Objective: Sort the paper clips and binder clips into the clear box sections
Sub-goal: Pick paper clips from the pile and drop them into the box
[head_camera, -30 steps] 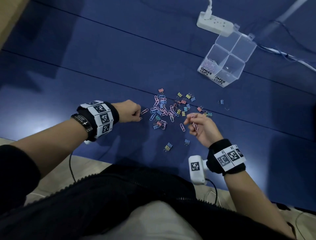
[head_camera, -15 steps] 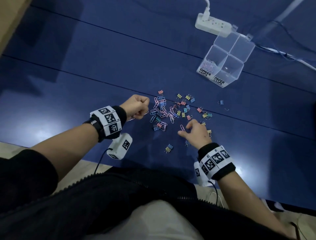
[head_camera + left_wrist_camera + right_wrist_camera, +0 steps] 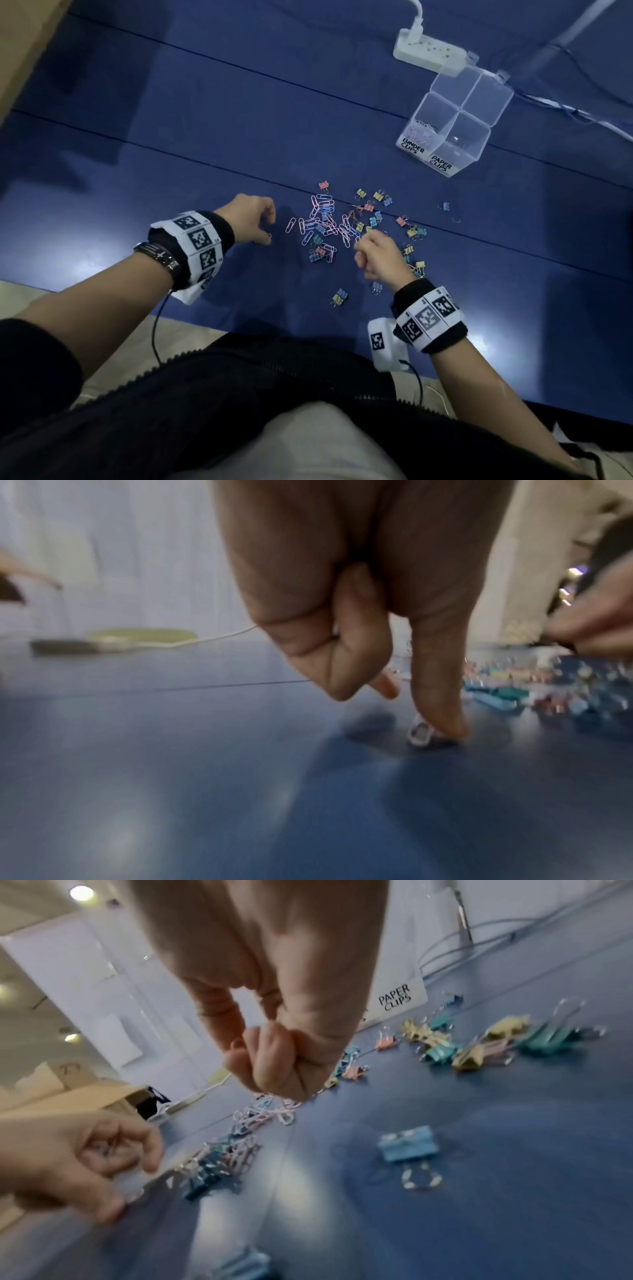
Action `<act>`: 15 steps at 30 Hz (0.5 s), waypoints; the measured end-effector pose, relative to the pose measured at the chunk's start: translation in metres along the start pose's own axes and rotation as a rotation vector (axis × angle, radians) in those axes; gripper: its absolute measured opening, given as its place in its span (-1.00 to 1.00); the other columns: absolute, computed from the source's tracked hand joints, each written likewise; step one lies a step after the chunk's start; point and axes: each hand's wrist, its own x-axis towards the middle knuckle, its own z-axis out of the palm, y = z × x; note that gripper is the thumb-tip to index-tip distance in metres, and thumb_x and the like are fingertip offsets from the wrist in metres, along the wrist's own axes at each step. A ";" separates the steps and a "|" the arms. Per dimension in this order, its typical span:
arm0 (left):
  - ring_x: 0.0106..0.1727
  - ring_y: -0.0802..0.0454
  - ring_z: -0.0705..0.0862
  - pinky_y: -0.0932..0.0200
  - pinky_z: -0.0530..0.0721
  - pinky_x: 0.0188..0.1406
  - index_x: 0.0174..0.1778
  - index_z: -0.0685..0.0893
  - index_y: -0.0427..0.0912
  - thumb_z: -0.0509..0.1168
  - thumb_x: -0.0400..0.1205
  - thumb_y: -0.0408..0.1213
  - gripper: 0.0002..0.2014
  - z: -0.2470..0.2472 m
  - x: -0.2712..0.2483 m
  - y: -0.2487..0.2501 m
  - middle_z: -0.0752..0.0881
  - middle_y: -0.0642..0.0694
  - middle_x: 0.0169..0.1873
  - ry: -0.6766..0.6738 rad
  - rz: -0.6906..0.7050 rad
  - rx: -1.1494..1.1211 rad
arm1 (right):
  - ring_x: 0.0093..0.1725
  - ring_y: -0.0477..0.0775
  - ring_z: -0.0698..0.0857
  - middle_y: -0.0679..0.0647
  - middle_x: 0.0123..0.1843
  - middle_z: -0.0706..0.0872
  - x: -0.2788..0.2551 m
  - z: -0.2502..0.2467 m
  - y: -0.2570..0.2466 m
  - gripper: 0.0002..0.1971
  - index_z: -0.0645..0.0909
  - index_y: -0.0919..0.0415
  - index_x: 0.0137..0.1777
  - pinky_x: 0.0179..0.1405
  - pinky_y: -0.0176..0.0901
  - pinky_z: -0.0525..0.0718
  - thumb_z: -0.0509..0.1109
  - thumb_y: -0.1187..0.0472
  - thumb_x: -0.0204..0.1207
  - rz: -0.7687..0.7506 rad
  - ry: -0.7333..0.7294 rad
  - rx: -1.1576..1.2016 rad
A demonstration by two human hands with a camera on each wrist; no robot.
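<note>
The left hand (image 3: 251, 217) reached down at the left edge of the scattered pile, its thumb (image 3: 438, 685) pressing one pale paper clip (image 3: 420, 732) against the blue worktop (image 3: 205, 144), with the other fingers curled inward; whether they held further clips could not be told. The right hand (image 3: 378, 255) hovered over the right part of the pile with its fingers clenched; the wrist view did not show plainly whether anything was inside the fist. Between the hands lay the pink and blue paper clips (image 3: 323, 219), tangled together, and the coloured binder clips (image 3: 378, 197) were spread around and to the right of them. One blue binder clip (image 3: 407, 1144) sat apart, nearer the person. The clear box (image 3: 459, 120) stood farther off to the right, just beside a white power strip (image 3: 430, 53). Its section labelled BINDER CLIPS contained some pale paper clips, and the section labelled PAPER CLIPS sat next to it.
</note>
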 end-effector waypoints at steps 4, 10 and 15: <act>-0.13 -0.01 0.52 0.19 0.46 -0.17 -0.12 0.62 -0.20 0.48 0.45 -0.31 -0.82 0.003 0.000 -0.005 0.51 0.02 -0.38 -0.020 -0.005 0.037 | -0.74 -0.16 0.23 0.12 -0.52 0.43 0.004 0.002 -0.005 -0.73 0.30 0.15 -0.36 -0.75 -0.38 0.12 0.11 0.47 0.51 0.053 0.011 0.264; -0.17 -0.02 0.51 0.21 0.41 -0.21 -0.23 0.55 -0.18 0.26 0.60 -0.25 -0.87 0.004 0.000 0.005 0.58 -0.07 -0.30 -0.002 0.037 0.044 | -0.57 -0.10 0.41 0.00 -0.49 0.49 -0.001 0.004 -0.003 -0.71 0.49 0.12 -0.10 -0.65 -0.36 0.32 0.05 0.48 0.44 -0.012 0.028 -0.219; -0.33 -0.05 0.36 0.18 0.29 -0.45 -0.45 0.25 -0.07 0.13 0.60 -0.39 -0.68 0.004 0.007 0.021 0.40 -0.01 -0.48 0.124 0.047 -0.226 | -0.22 0.04 0.54 0.04 -0.28 0.59 -0.003 0.007 -0.007 -0.80 0.61 0.30 -0.09 -0.29 -0.29 0.43 0.19 0.23 0.61 -0.055 0.029 -0.432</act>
